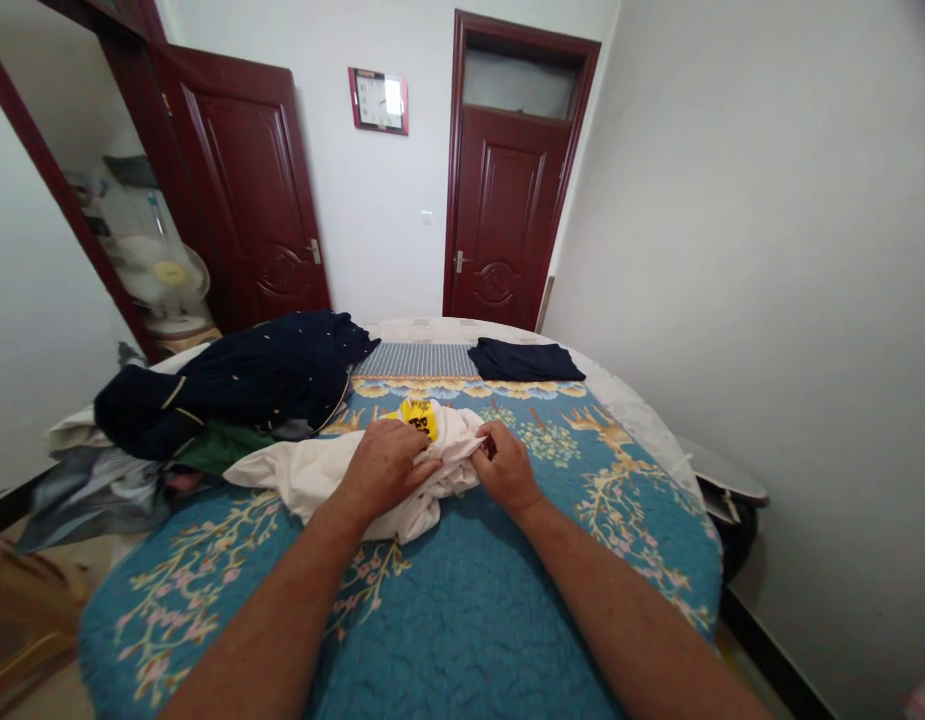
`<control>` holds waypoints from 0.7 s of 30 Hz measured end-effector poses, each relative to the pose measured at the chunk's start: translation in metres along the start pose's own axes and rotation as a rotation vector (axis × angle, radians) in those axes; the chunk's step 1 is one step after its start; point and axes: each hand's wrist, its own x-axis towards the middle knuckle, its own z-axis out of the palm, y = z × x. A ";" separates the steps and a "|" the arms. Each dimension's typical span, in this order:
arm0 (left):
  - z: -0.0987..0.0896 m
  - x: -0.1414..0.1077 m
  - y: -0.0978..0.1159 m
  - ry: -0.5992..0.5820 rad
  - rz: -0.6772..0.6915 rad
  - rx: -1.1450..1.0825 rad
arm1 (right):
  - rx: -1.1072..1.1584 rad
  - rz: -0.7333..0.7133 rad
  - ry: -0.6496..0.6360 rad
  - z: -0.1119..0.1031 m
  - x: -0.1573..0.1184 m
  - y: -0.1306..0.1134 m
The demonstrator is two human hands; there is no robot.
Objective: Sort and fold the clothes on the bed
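Note:
A crumpled white garment with a yellow print (297, 468) lies on the blue flowered table cover (477, 610). Across its middle rests my left hand (393, 462), fingers curled into the cloth below the yellow patch. My right hand (507, 466) pinches the garment's right edge between thumb and fingers. The cloth is bunched up between both hands, so its full shape cannot be made out. Some of the fabric under my left palm is hidden.
At the left of the table sits a heap of dark navy clothes (259, 365), with grey and green cloth under it. A folded navy garment (526, 360) lies at the far right. Beyond are a clock (379, 101), two red doors and a fan (162, 272). A wall stands at right.

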 end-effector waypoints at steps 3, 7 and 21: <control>-0.002 0.001 0.003 0.043 -0.142 -0.210 | -0.039 -0.059 0.061 -0.010 0.003 -0.002; -0.012 -0.004 -0.010 0.138 -0.325 -0.605 | -0.073 -0.086 0.129 -0.022 0.006 0.004; -0.038 -0.019 -0.080 0.961 -0.559 -1.599 | -0.255 -0.054 0.456 -0.077 0.032 0.053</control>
